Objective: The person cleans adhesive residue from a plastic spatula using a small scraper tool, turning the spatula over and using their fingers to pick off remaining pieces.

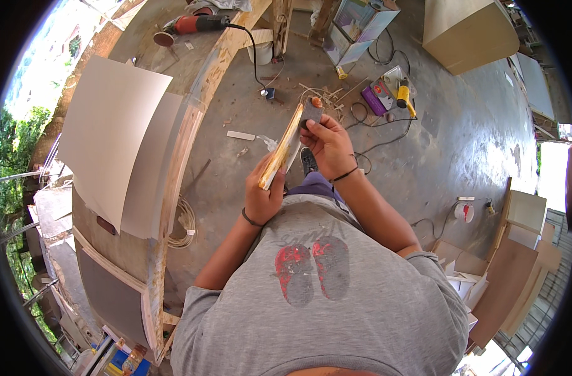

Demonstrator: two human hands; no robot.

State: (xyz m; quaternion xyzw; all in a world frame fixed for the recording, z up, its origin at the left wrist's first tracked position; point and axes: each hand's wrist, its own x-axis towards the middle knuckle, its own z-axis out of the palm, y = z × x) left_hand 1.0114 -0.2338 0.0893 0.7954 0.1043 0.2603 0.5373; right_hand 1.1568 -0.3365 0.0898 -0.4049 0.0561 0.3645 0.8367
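Note:
My left hand is closed around the lower end of a narrow wooden board, holding it at a slant in front of my body. Its edge is streaked yellow and orange; a side face looks white. Between the thumb and fingers of my right hand is a flat dark grey piece, close against the board's upper end. A small orange lump sits at the far end of that piece. Whether it is a scraper or folded sandpaper, I cannot tell.
On the left is a workbench with white sheets and a red angle grinder. Wood scraps, a purple box, a yellow power tool and cords lie on the floor. A coiled cable is beside the bench.

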